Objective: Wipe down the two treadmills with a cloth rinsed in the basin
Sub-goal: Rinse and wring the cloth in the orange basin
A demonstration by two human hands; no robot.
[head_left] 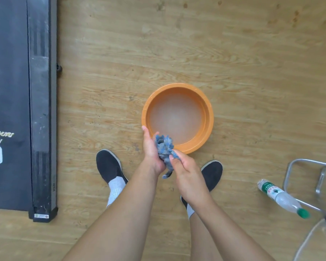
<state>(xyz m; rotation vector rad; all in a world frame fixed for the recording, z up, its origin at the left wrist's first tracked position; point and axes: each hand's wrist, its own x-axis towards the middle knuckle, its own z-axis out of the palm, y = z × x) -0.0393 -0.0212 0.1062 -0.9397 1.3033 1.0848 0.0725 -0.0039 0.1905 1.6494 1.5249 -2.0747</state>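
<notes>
An orange round basin [209,117] holding cloudy water stands on the wooden floor ahead of my feet. Just above its near rim I hold a bunched blue cloth [164,147] between both hands. My left hand [151,149] has its palm against the cloth's left side, fingers fairly straight and pointing away. My right hand [184,168] grips the cloth's lower end with curled fingers. One black treadmill [17,102] lies along the left edge of the view; its belt and grey side rail show.
My two feet in dark shoes [109,164] stand just behind the basin. A clear plastic bottle [282,196] with a green cap lies on the floor at the right. A chrome tube frame [294,170] stands at the far right.
</notes>
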